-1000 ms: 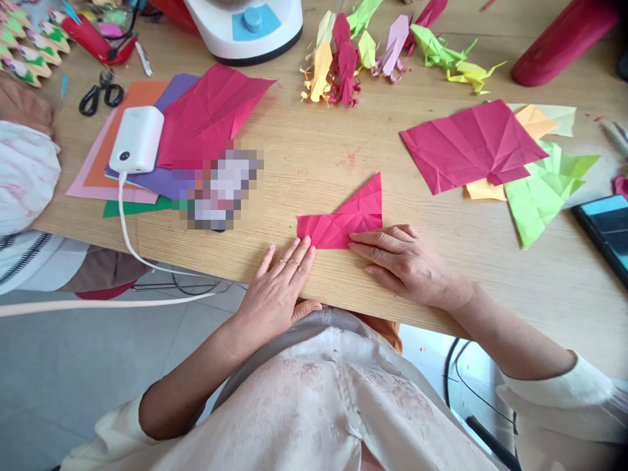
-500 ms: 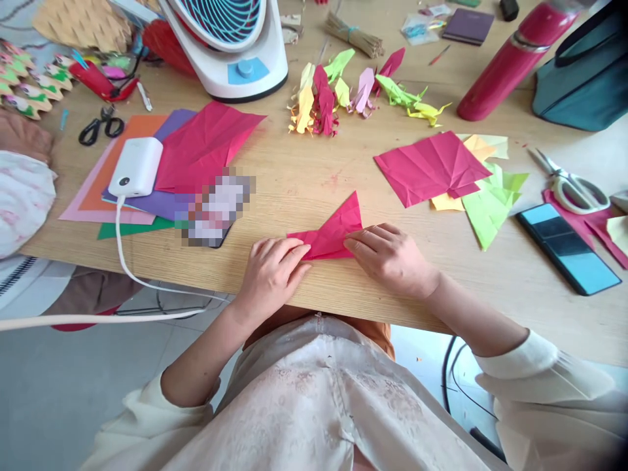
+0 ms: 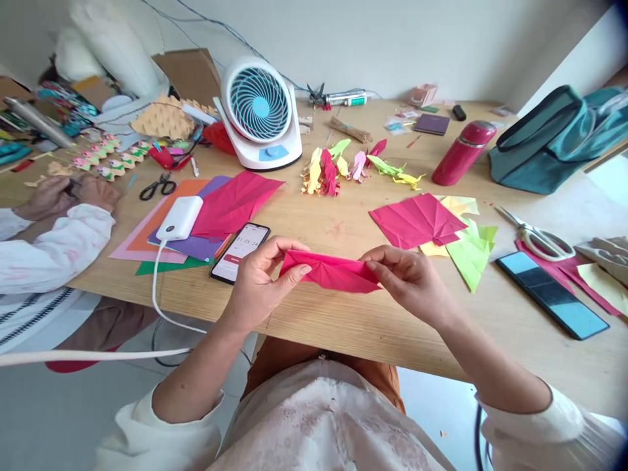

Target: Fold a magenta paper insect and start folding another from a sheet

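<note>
A folded sheet of red origami paper (image 3: 333, 271) is held up between both hands above the table's front edge, its creases fanning out below a straight upper edge. My left hand (image 3: 265, 278) pinches its left end, thumb in front and fingers behind. At the other end, my right hand (image 3: 405, 278) grips the paper between thumb and fingers. To the right lies a creased red sheet (image 3: 417, 219) over yellow and green folded papers (image 3: 473, 252). Small folded paper figures (image 3: 328, 171) in several colours stand farther back.
On the left, a phone (image 3: 240, 252) and white power bank (image 3: 180, 217) rest by coloured sheets (image 3: 147, 229), near black scissors (image 3: 157, 188). White scissors (image 3: 544, 241), a second phone (image 3: 552, 294) and a red flask (image 3: 464, 154) are right. A fan (image 3: 260, 111) stands behind; another person's hands (image 3: 73, 193) work far left.
The red paper has come up off the table and been turned, now showing a long band rather than a pointed triangle. Both hands rose with it. The head view has tilted upward.
</note>
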The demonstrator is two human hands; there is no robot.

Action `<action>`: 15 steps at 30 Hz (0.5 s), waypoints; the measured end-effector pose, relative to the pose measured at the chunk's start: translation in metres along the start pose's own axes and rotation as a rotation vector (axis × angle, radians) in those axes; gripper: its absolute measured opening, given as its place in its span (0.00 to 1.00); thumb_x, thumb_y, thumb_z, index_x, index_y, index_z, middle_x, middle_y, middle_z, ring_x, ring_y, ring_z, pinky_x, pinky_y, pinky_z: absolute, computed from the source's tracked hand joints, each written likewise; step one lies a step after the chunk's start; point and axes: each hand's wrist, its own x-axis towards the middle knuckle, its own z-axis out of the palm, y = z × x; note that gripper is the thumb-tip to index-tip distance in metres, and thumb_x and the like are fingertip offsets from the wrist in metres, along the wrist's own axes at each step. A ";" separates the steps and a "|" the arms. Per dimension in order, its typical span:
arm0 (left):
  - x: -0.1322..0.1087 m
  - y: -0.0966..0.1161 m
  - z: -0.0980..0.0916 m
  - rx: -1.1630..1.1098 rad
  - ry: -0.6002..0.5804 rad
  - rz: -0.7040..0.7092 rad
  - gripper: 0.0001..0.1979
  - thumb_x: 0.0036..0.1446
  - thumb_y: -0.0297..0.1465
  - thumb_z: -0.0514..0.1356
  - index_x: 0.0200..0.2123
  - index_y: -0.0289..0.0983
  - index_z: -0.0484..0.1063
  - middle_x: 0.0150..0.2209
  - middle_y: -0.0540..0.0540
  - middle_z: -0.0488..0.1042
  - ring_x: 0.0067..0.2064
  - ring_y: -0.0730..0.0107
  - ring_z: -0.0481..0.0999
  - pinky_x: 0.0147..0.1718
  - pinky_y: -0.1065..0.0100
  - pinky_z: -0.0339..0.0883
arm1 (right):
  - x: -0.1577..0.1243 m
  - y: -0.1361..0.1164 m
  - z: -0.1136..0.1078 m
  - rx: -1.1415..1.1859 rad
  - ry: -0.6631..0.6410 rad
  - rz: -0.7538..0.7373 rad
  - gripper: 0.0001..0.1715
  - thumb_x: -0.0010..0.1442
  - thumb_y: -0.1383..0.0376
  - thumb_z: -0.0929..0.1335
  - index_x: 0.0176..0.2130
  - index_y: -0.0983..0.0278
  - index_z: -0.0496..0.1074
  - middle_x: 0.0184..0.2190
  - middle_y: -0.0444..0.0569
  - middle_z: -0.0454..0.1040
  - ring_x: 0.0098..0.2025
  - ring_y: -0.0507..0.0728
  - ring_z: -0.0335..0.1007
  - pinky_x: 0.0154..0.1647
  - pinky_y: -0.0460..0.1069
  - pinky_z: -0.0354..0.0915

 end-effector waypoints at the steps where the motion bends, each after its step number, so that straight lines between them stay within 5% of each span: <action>1: 0.002 0.003 0.001 -0.042 -0.006 -0.034 0.09 0.60 0.35 0.67 0.41 0.39 0.75 0.37 0.49 0.78 0.38 0.68 0.77 0.39 0.69 0.72 | -0.002 -0.002 -0.001 0.046 -0.026 0.016 0.18 0.70 0.54 0.66 0.38 0.64 0.77 0.32 0.48 0.78 0.32 0.53 0.72 0.30 0.47 0.65; 5: 0.010 0.011 0.002 -0.053 -0.029 -0.071 0.07 0.62 0.35 0.65 0.34 0.38 0.74 0.31 0.52 0.72 0.33 0.73 0.71 0.33 0.73 0.66 | -0.007 -0.012 0.000 0.148 -0.129 0.042 0.22 0.67 0.49 0.68 0.48 0.63 0.78 0.38 0.50 0.81 0.37 0.55 0.76 0.35 0.47 0.68; 10: 0.018 0.011 0.002 -0.042 -0.061 -0.089 0.07 0.63 0.34 0.63 0.34 0.38 0.74 0.30 0.54 0.70 0.33 0.74 0.68 0.34 0.74 0.63 | -0.008 -0.017 0.012 0.000 -0.083 0.033 0.11 0.66 0.59 0.70 0.37 0.63 0.78 0.32 0.47 0.80 0.31 0.52 0.71 0.30 0.46 0.63; 15: 0.024 0.008 0.006 -0.096 -0.096 -0.122 0.08 0.63 0.36 0.64 0.33 0.38 0.74 0.30 0.54 0.71 0.32 0.75 0.68 0.32 0.74 0.62 | -0.007 -0.010 0.023 0.013 -0.089 0.034 0.13 0.65 0.57 0.70 0.33 0.63 0.76 0.28 0.44 0.76 0.28 0.50 0.65 0.27 0.45 0.59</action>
